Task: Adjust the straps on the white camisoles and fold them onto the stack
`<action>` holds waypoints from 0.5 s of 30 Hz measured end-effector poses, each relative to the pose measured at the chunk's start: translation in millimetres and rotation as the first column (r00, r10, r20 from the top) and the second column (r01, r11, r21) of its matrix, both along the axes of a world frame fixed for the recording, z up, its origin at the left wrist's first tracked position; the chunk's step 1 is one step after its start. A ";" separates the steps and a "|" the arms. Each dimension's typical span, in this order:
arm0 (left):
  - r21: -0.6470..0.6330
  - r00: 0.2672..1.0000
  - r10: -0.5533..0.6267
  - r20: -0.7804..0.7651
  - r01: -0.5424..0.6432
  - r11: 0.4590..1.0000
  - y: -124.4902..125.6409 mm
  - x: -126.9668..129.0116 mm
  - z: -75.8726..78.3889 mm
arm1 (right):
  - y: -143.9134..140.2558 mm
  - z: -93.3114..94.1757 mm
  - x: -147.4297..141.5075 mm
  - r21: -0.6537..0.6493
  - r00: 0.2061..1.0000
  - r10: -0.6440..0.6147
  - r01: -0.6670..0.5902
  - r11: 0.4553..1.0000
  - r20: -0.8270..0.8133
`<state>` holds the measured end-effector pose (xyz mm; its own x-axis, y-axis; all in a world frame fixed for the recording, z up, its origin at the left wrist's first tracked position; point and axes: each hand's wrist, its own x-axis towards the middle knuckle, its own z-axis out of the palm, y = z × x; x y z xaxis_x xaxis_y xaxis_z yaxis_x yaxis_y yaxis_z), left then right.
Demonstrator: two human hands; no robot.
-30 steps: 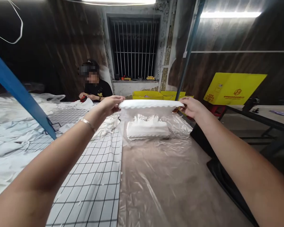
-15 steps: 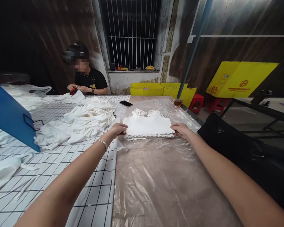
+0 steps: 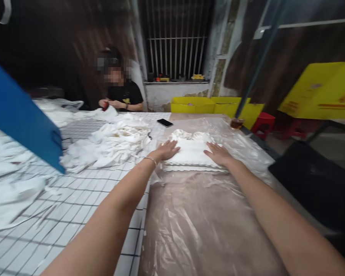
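Note:
A stack of white garments (image 3: 191, 153) with scalloped edges lies flat on clear plastic sheeting (image 3: 201, 214). My left hand (image 3: 168, 149) rests flat on the stack's left side, fingers spread; a bracelet circles that wrist. On the right side my right hand (image 3: 217, 154) lies palm down, its fingers apart as well. Between the two hands the top piece shows smooth, with gathered, lacy parts at its far edge. Left of the stack sits a loose heap of white garments (image 3: 112, 140) on a checked cloth (image 3: 103, 211).
A phone (image 3: 165, 122) lies beyond the stack. A blue board (image 3: 20, 115) leans in at left. Across the table a person (image 3: 123, 94) in black holds something red. A cup of brown liquid (image 3: 236, 123), yellow boxes (image 3: 192, 105) and a black bag (image 3: 313, 180) are around the far and right sides.
Both hands have let go of the stack's side edges and moved inward onto its top, fingers now spread. The camera view has swung left, with some blur.

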<state>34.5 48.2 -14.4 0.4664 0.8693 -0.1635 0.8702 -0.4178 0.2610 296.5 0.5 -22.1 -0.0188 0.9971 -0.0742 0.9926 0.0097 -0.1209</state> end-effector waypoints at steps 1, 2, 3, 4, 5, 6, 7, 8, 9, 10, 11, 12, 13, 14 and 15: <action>-0.013 1.000 -0.003 0.015 0.003 1.000 0.2 1.2 0.8 | 4.1 -2.6 2.5 0.014 1.000 -0.001 0.001 1.000 0.004; -0.012 0.999 -0.010 0.031 0.010 1.000 -0.9 1.6 1.8 | 7.1 -4.9 5.1 0.036 1.000 -0.001 0.000 0.999 0.006; -0.002 0.999 -0.010 0.045 0.010 1.000 -2.7 0.7 3.1 | 8.5 -6.7 7.7 0.056 1.000 -0.002 0.002 0.998 0.002; 0.036 0.998 -0.006 0.068 0.003 0.999 -5.0 -2.3 4.8 | 7.8 -7.7 10.2 0.098 1.000 -0.005 0.006 0.995 -0.009; 0.100 0.995 0.012 0.099 -0.022 0.995 -7.7 -8.3 7.0 | 4.2 -7.5 12.7 0.168 1.000 -0.005 0.010 0.986 -0.030; 0.186 0.989 0.049 0.141 -0.075 0.980 -10.7 -17.9 9.8 | -2.8 -6.4 15.6 0.253 0.998 0.001 0.015 0.967 -0.063; 0.277 0.974 0.121 0.190 -0.171 0.945 -13.8 -31.4 13.1 | -13.5 -4.6 18.7 0.347 0.994 0.015 0.022 0.937 -0.105; 0.353 0.945 0.220 0.243 -0.297 0.887 -16.7 -48.7 16.7 | -28.1 -2.9 22.2 0.434 0.988 0.038 0.032 0.900 -0.152; 0.404 0.897 0.328 0.296 -0.429 0.808 -19.3 -69.1 20.2 | -46.3 -1.8 25.7 0.501 0.978 0.066 0.043 0.865 -0.197; 0.420 0.827 0.451 0.336 -0.560 0.714 -21.2 -91.3 23.3 | -67.3 -2.0 29.1 0.545 0.968 0.096 0.048 0.837 -0.233; 0.416 0.770 0.530 0.355 -0.638 0.648 -22.4 -113.8 25.5 | -90.5 -4.1 32.1 0.570 0.960 0.122 0.046 0.820 -0.253; 0.403 0.735 0.576 0.359 -0.678 0.614 -23.0 -135.1 26.7 | -114.8 -8.5 34.4 0.586 0.955 0.143 0.037 0.810 -0.259; 0.381 0.716 0.603 0.352 -0.698 0.606 -23.2 -153.9 26.8 | -139.4 -15.1 36.1 0.605 0.955 0.167 0.016 0.796 -0.245; 0.346 0.708 0.622 0.334 -0.706 0.618 -23.5 -169.3 25.9 | -163.6 -23.6 37.2 0.626 0.956 0.192 -0.012 0.780 -0.222; 0.308 0.705 0.634 0.317 -0.709 0.634 -24.4 -181.2 24.3 | -186.6 -33.2 37.9 0.636 0.958 0.210 -0.039 0.771 -0.195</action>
<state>-146.7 23.8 9.9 -0.2864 0.9195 0.2692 0.9086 0.1715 0.3809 334.5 -186.2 -55.3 -0.0783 0.8094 0.5820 0.9162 0.2885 -0.2780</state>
